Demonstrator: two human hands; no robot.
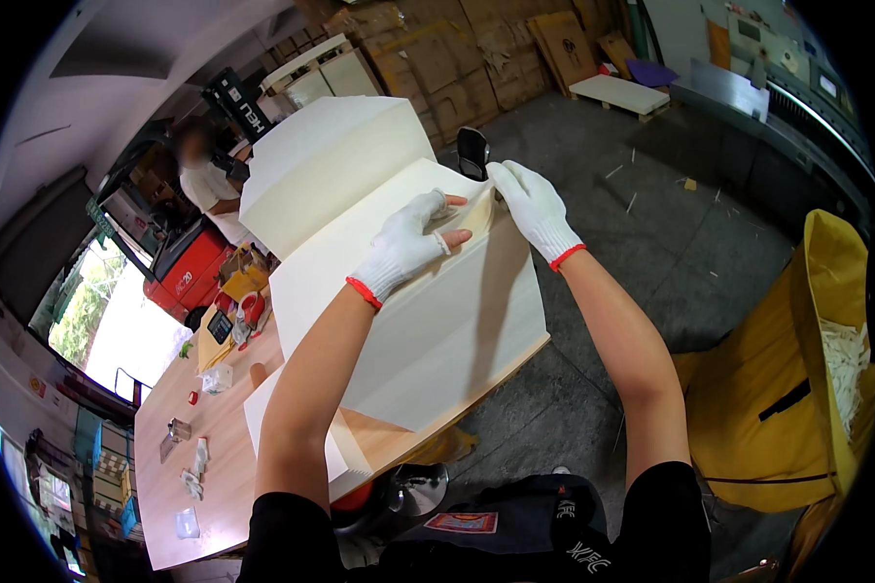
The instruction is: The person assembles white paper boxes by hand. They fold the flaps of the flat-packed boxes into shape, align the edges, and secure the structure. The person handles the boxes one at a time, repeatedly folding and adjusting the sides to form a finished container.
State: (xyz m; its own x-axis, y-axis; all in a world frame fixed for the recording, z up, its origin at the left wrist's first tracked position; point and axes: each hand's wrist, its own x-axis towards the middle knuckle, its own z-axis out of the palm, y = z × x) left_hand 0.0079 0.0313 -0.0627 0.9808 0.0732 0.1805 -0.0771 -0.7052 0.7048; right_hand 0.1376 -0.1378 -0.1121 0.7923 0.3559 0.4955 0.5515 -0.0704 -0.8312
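Note:
A tall stack of large white paper sheets (437,340) rests on the wooden table, its upper sheets bent and one big panel (335,160) raised at the back. My left hand (408,243), in a white knit glove with a red cuff, lies on top of the sheets. Its thumb and a fingertip stick out bare and apart. At the far right corner my right hand (533,206), gloved the same way, pinches the lifted edge of the sheets. The right fingertips are partly hidden behind that edge.
The wooden table (165,476) carries a calculator (220,326), a tape roll (253,309) and spare gloves. A yellow bag (758,418) of paper scraps stands at right. A person (209,189) is near a red forklift (190,272). Cardboard (437,78) lines the back, beside a low white pallet (619,94).

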